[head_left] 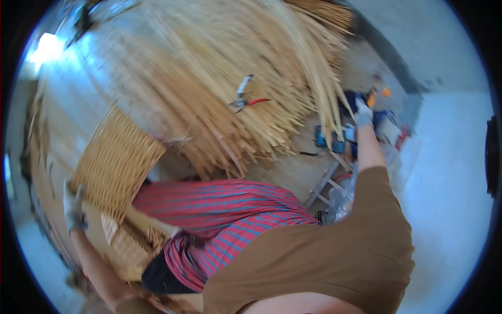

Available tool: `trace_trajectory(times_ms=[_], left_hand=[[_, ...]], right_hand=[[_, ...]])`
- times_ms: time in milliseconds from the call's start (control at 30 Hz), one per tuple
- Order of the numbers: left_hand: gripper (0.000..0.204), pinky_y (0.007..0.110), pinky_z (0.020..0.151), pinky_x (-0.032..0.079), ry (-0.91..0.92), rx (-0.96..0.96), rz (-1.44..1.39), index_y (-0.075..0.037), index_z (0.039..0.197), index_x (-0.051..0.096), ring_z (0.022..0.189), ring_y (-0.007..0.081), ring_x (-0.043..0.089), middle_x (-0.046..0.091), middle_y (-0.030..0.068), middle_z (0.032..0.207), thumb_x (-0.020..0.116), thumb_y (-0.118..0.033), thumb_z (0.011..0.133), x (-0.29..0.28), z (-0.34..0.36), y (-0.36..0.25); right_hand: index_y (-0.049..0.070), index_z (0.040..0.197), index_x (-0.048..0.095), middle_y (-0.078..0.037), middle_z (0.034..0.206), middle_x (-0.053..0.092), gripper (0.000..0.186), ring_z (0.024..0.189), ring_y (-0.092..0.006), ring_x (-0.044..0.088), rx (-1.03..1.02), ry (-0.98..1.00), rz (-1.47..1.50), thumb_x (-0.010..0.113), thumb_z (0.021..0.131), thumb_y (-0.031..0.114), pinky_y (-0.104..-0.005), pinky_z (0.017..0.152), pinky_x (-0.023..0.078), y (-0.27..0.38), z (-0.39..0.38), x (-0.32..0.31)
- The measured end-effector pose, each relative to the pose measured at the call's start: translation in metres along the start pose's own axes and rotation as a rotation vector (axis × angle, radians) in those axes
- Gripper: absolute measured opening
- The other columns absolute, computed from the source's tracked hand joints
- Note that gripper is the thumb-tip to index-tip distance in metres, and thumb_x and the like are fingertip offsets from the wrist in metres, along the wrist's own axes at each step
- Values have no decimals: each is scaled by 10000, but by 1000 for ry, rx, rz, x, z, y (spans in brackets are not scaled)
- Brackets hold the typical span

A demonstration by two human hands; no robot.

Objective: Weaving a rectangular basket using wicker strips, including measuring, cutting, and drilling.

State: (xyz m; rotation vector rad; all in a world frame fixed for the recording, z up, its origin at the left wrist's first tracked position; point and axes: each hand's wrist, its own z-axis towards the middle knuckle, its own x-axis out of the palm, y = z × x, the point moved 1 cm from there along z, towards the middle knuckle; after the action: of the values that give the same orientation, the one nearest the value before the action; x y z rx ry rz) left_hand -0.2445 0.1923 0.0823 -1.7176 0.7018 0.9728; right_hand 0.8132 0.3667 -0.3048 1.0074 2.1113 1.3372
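My left hand (73, 203), in a pale glove, is closed on the lower left edge of a woven cane panel (117, 159), which stands tilted beside my leg. My right arm stretches far to the right. Its gloved hand (363, 114) is among tools and small items, close to a dark object (349, 102) and an orange-tipped thing (373, 97). Blur hides how its fingers are set. Between my hands, pruning shears (241, 99) with one white and one red handle lie spread on a broad layer of pale cane strips (209, 89).
Blue-and-black blocks (329, 140) and a light metal frame (323, 186) lie right of the strips' ends. Clear plastic (341, 204) is crumpled beside my right side. A woven basket piece (130, 246) sits at lower left. A pale wall (444, 157) rises on the right.
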Motion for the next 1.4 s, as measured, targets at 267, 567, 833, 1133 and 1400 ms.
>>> trace_trajectory(times_ms=[267, 567, 833, 1133, 1400], left_hand=[[455, 302, 363, 371, -175, -288, 168, -121, 1169, 527, 555, 125, 473, 599, 21, 851, 772, -291, 825, 4, -17, -43], [460, 291, 518, 460, -450, -97, 147, -64, 1136, 556, 635, 99, 514, 630, 52, 836, 808, -252, 799, 10, -106, -13], [408, 296, 626, 488, -638, -325, -218, -44, 1135, 561, 721, 129, 558, 604, 30, 825, 759, -276, 865, 32, -116, -7], [552, 377, 1025, 423, -531, -463, 32, -15, 1342, 481, 1188, 294, 557, 571, 190, 1321, 682, -303, 915, 216, -203, 83], [505, 379, 948, 458, -532, -614, -44, -16, 1426, 404, 1139, 305, 599, 577, 201, 1314, 580, -164, 976, 257, -177, 146]], right_hand=[[141, 928, 686, -63, 701, 583, 113, 622, -187, 549, 536, 177, -511, 735, 858, 217, -337, 542, 458, -56, -22, -74], [-19, 1249, 570, -242, 1185, 623, 479, 1122, -352, 604, -973, -528, -910, 595, 773, 33, -416, 992, 465, 124, -153, 17], [55, 1262, 545, -268, 1171, 638, 473, 1122, -403, 607, -829, -92, -1472, 606, 797, 118, -431, 955, 489, 176, -125, 21], [67, 1223, 628, -152, 1178, 647, 391, 1113, -287, 619, -830, 350, -1191, 615, 835, 116, -417, 881, 528, 93, -277, 42], [137, 1133, 628, -209, 1162, 605, 291, 1076, -377, 599, -434, 328, -1639, 557, 852, 141, -443, 914, 483, 22, -301, 71]])
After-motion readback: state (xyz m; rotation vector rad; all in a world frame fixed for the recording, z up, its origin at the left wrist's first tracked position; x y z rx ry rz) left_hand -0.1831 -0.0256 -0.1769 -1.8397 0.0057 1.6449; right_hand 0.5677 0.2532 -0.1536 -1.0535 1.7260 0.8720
